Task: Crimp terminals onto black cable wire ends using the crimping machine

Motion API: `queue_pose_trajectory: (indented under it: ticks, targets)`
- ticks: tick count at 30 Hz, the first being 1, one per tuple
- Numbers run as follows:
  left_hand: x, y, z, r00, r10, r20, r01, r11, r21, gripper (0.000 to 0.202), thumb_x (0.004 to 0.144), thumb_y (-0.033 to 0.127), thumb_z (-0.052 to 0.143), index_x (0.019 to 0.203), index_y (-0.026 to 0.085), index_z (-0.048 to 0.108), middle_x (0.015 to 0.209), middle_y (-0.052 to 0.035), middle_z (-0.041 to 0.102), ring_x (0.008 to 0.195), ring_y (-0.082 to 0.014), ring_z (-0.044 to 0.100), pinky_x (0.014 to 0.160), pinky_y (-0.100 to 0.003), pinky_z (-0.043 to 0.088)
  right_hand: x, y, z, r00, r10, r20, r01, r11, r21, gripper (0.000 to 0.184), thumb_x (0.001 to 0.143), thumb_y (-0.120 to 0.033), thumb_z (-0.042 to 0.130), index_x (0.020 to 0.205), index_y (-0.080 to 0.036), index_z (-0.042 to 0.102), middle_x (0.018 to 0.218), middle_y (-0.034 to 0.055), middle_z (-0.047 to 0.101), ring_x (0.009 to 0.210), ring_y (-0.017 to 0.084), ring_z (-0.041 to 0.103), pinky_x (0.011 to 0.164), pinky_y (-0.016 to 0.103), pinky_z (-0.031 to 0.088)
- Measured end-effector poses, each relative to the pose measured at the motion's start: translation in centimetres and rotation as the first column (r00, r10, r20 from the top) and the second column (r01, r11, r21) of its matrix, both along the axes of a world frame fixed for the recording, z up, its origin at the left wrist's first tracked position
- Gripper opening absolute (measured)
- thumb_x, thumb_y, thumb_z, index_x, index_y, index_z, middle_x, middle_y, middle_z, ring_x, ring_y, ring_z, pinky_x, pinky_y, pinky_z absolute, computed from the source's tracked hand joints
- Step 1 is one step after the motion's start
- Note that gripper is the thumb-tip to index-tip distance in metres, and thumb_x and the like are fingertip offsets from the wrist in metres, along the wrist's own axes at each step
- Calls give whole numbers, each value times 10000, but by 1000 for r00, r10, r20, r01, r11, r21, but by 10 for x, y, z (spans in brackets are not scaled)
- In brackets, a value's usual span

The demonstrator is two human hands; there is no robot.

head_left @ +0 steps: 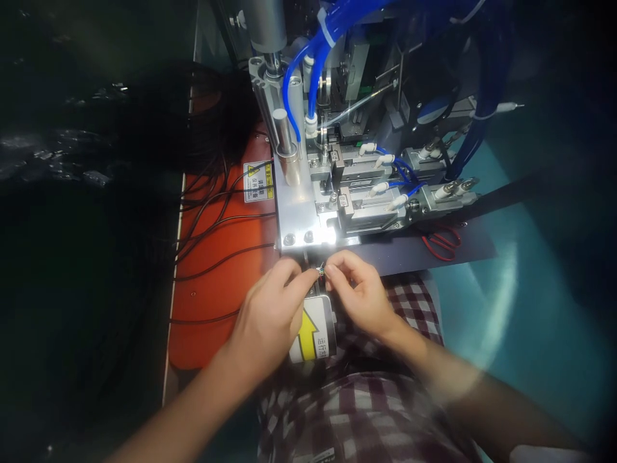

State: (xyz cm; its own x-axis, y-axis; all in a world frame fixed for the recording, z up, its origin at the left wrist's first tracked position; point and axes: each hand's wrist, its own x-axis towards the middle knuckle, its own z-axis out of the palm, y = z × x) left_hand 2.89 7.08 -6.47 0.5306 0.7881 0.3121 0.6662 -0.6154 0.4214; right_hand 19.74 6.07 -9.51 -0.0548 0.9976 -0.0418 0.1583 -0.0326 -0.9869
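Observation:
My left hand (270, 312) is closed in a pinch, thumb and forefinger meeting at a tiny part with thin, light and greenish strands (321, 271). From the other side, my right hand (361, 292) pinches at the same spot, its fingertips almost touching the left thumb. The part is too small to name and largely covered by my fingers. Both hands are just in front of the metal plate (296, 218) of a machine. Beneath them is a white label with a yellow arrow (308, 334), on a rounded body above my lap.
Black cables (216, 222) run over the orange surface (207, 334) at left. Blue air tubes (313, 48) and metal cylinders (371, 212) rise behind my hands. A tool with red loop handles (443, 244) lies to the right. A warning label (258, 182) is beside the plate.

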Motion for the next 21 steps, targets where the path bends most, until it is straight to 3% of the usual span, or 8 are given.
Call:
queue_pose_trajectory:
  ticks: [8,16,21]
  targets:
    - [0,0,0,1000,-7,8,7,1000,17,281,863,31,453,1047,100,654,817,-69,570,707,-148,570,602,-246,519,-1,2,6,998,-15,-63,11,997,-75,197,911,-295,517,740,-198,516,621,-21,527,586,125,502,557,249,408]
    - [1,0,0,1000,3,25,-3,1000,8,271,872,39,456,1040,96,660,813,-70,577,717,-149,578,624,-247,527,3,1,-4,984,-6,178,-27,982,186,138,910,-236,498,791,-197,555,720,12,557,641,141,496,615,280,402]
    - [1,0,2,1000,-5,-2,5,1000,7,294,855,16,447,1042,90,661,822,-77,576,722,-155,576,621,-255,524,-1,3,4,1000,2,-18,-3,999,-53,179,912,-270,493,749,-197,506,636,-22,500,584,124,464,571,259,384]
